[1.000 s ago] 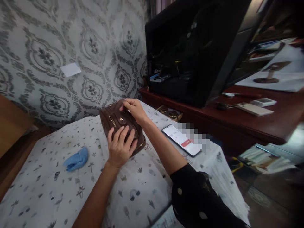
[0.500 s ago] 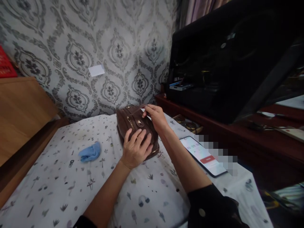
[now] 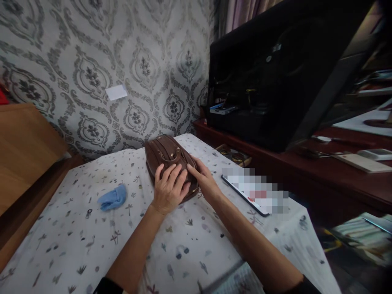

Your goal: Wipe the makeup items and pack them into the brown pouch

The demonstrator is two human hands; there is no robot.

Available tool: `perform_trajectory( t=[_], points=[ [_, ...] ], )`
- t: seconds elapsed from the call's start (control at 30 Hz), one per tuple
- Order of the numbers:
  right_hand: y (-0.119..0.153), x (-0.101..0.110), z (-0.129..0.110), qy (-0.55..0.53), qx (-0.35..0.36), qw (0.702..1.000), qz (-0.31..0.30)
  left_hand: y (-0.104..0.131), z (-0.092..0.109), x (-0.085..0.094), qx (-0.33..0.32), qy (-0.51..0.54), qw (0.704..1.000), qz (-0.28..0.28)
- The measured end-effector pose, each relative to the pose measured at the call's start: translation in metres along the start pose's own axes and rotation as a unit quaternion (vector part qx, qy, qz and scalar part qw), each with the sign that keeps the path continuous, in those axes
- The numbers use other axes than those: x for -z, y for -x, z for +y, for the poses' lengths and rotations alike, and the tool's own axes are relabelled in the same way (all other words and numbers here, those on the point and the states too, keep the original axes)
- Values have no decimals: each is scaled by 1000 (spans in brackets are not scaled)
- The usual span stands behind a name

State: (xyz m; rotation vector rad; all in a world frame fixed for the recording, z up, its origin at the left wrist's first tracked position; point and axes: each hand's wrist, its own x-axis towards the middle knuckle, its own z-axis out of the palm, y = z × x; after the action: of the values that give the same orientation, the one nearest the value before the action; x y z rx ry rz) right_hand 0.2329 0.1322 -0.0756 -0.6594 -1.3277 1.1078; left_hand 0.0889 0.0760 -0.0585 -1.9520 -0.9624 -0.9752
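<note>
A brown leather handbag [image 3: 155, 154] lies on the patterned white sheet, its short handle folded down over the top beside small metal studs. My left hand [image 3: 168, 185] rests on the near part of the bag, fingers spread and bent slightly over the leather. Against the bag's right side lies my right hand [image 3: 204, 177], its thumb on the upper surface and its other fingers stretched along the side, partly hidden. Neither hand is around the handle. To the left of the bag is a crumpled blue cloth [image 3: 112, 197].
A phone [image 3: 245, 195], partly pixelated, lies on the sheet to the right. Beyond it, a large black television [image 3: 257, 81] stands on a dark red cabinet [image 3: 275, 167]. Wooden furniture [image 3: 27, 143] borders the left side, and a patterned wall [image 3: 128, 53] rises behind.
My right hand has let go of the bag's handle and moved down to its right side. The handle now lies folded down. My left hand stays on the bag; the view has shifted slightly right.
</note>
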Motion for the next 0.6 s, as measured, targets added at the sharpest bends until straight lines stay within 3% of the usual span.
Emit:
perform_trajectory(
  t=[0.17, 0.43, 0.6],
  points=[
    [-3, -3, 1, 20, 31, 999, 28, 1, -2, 1, 0, 5, 1000, -16],
    [-1, -2, -2, -3, 10, 1000, 11, -2, 1, 3, 6, -4, 1000, -20],
    [0, 0, -2, 4, 16, 1000, -22, -9, 3, 16, 40, 59, 996, -45]
  ],
)
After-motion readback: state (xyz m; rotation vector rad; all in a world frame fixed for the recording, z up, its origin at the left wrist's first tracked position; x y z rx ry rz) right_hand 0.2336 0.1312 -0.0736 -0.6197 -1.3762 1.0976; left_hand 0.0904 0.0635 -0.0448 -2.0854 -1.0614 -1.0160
